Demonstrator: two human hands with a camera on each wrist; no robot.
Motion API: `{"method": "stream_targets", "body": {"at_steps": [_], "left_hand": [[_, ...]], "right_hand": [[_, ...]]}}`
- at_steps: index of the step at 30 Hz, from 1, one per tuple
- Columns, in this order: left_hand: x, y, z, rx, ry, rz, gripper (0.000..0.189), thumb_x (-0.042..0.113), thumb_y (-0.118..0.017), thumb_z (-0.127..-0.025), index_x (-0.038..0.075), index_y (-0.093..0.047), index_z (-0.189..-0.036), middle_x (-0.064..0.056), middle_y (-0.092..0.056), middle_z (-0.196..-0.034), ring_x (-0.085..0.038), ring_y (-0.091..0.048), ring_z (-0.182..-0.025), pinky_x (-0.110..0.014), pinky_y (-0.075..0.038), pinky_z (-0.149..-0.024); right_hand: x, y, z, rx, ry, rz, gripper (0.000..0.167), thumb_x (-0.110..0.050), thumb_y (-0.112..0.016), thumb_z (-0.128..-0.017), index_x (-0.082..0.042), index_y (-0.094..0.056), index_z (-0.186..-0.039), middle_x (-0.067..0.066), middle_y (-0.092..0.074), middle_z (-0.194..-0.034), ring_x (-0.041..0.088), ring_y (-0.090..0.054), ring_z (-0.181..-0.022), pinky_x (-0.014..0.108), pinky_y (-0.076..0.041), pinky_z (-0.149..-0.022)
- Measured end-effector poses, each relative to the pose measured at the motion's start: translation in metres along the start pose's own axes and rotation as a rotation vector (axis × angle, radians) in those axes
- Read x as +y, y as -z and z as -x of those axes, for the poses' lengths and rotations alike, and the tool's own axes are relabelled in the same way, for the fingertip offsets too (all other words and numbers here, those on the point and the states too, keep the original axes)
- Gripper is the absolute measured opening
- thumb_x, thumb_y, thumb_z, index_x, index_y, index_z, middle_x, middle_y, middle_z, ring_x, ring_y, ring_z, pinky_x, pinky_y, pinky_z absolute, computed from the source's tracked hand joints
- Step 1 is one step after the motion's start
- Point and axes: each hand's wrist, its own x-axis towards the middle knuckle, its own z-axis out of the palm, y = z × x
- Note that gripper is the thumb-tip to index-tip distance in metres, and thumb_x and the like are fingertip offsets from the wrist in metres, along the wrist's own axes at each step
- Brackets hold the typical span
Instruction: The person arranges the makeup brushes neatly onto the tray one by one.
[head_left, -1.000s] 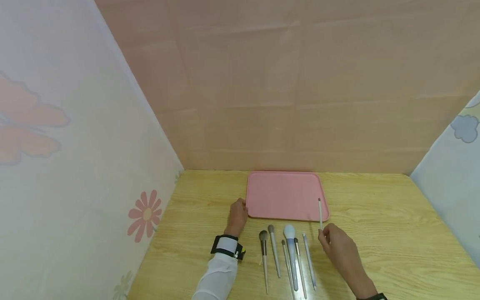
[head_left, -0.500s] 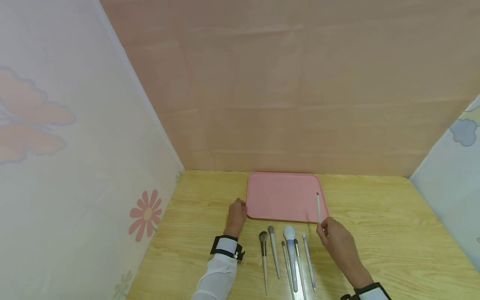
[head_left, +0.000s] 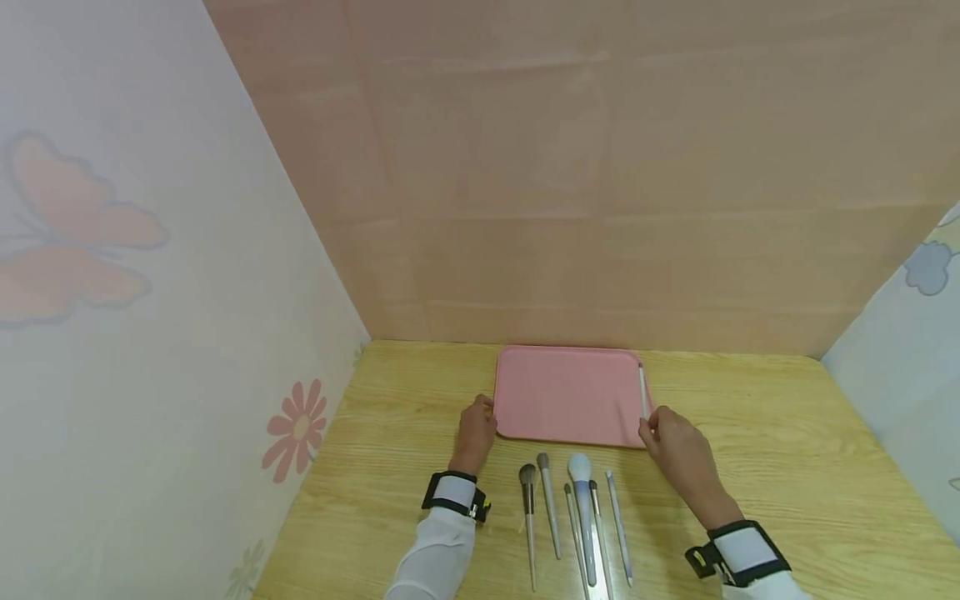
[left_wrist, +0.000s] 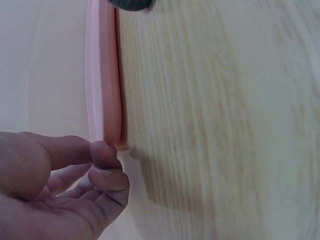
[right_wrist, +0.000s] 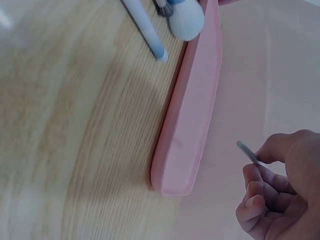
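Note:
My right hand pinches a slim makeup brush between thumb and forefinger, its dark tip pointing away from me over the right side of a pink tray. In the right wrist view, the end of this brush sticks out of the pinch, above and apart from the tray wall. At the tray's left edge, near the front corner, my left hand holds the rim with curled fingers. From the left wrist, thumb and fingertips meet at the tray's corner.
In front of the tray, several makeup brushes lie side by side on the wooden table, among them a dark-headed one, a large white-headed one and a thin pale one. A pinkish-brown backdrop rises behind; a patterned side wall stands left.
My right hand has moved forward, bringing the pinched brush from the tray's front edge to over its right side. My left hand has stayed at the tray's left edge.

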Motion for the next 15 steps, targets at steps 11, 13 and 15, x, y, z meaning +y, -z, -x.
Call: {"method": "stream_targets", "body": {"at_steps": [11, 13, 15], "left_hand": [[-0.001, -0.003, 0.003, -0.026, -0.002, 0.004, 0.02, -0.002, -0.055, -0.096, -0.001, -0.059, -0.115, -0.006, -0.059, -0.078, -0.012, -0.048, -0.06, -0.024, -0.038, -0.051], [0.0, -0.003, 0.002, -0.022, -0.003, 0.013, 0.02, -0.002, -0.055, -0.096, -0.001, -0.059, -0.116, -0.007, -0.059, -0.078, -0.013, -0.048, -0.061, -0.024, -0.038, -0.051], [-0.001, -0.004, 0.002, -0.02, -0.007, 0.015, 0.02, -0.002, -0.054, -0.096, -0.001, -0.059, -0.116, -0.007, -0.059, -0.078, -0.012, -0.048, -0.06, -0.024, -0.038, -0.051]], "right_hand": [[0.025, -0.018, -0.014, -0.103, -0.055, -0.01, 0.022, -0.004, -0.067, -0.086, -0.001, -0.052, -0.07, 0.004, -0.047, -0.056, 0.012, -0.039, -0.048, 0.026, -0.032, -0.044], [0.029, -0.021, -0.017, -0.13, -0.072, -0.014, 0.022, -0.004, -0.066, -0.087, 0.0, -0.052, -0.071, 0.005, -0.047, -0.057, 0.014, -0.04, -0.049, 0.028, -0.033, -0.045], [0.032, -0.024, -0.019, -0.157, -0.09, -0.013, 0.022, -0.005, -0.065, -0.088, 0.001, -0.053, -0.071, 0.006, -0.049, -0.058, 0.015, -0.041, -0.049, 0.03, -0.035, -0.045]]}}
